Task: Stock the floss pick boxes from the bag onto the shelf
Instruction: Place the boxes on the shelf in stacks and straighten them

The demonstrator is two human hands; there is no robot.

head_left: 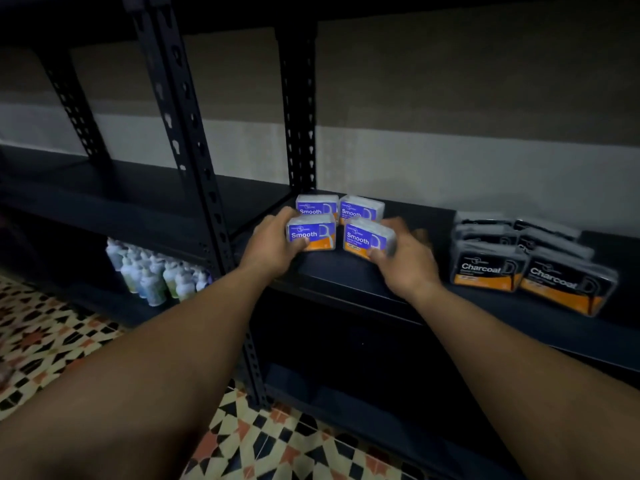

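Note:
Several purple "Smooth" floss pick boxes stand in two rows on the dark shelf [346,282]. My left hand [273,244] grips the front left Smooth box [313,233], thumb on its front. My right hand [405,254] grips the front right Smooth box [367,237], which is tilted a little. Two more Smooth boxes [337,207] stand just behind them against the black upright. The bag is not in view.
Black "Charcoal" floss boxes [519,261] sit in rows to the right on the same shelf. Small bottles [156,271] crowd a lower shelf at left. Black perforated uprights [194,150] frame the bays. Patterned tile floor [52,341] lies below.

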